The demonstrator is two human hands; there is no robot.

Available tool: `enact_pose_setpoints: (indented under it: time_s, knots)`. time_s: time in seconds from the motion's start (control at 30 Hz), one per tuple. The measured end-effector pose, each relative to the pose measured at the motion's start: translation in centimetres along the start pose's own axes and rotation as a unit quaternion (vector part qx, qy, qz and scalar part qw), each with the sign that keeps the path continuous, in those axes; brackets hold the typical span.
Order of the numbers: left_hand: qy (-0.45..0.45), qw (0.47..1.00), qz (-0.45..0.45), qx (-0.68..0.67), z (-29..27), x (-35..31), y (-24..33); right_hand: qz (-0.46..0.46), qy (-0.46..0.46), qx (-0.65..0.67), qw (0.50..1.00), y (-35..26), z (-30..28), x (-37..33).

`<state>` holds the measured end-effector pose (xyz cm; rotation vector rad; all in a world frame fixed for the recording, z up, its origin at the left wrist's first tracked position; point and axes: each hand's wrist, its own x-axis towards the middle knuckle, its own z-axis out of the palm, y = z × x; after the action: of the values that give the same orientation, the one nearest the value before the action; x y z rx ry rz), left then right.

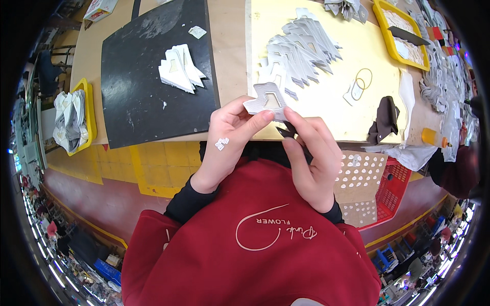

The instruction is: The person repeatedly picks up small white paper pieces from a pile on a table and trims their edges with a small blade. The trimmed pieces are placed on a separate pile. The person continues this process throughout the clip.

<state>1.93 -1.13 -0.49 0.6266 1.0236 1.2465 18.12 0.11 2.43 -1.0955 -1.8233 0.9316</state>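
My left hand (229,135) pinches a light grey, cut-out shoe upper piece (261,94) between thumb and fingers, raised above the near edge of the table. The piece has a cream panel with a stitched outline in its middle. In my right hand (317,158) is a pair of small black snips (287,130), its dark pointed tips by the lower right edge of the piece. My right index finger touches or nearly touches that edge. Small white stickers (221,144) are on the back of my left hand.
Overlapping grey pieces (301,48) fan across the yellow sheet (332,112). More white pieces (181,69) lie on the black mat (132,71). Yellow trays stand left (91,115) and far right (389,43). Rubber bands (363,79), dark brown pieces (386,120) and a red crate (390,191) are at right.
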Motion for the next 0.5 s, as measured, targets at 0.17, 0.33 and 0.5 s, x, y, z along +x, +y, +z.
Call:
enact_pose_setpoints:
  time_s: [0.17,0.33,0.5]
  knots:
    - [-0.056,0.989,-0.048,-0.131,0.1,0.1,-0.1,0.087,-0.024,0.116,0.989,0.9,0.4,0.3]
    - [-0.070,0.985,-0.038,-0.150,-0.2,-0.1,-0.1,0.078,-0.016,0.165,0.983,1.4,0.7,0.1]
    - [-0.036,0.994,0.022,-0.100,0.0,0.0,-0.2,0.098,0.025,0.154,0.983,1.3,1.0,-0.3]
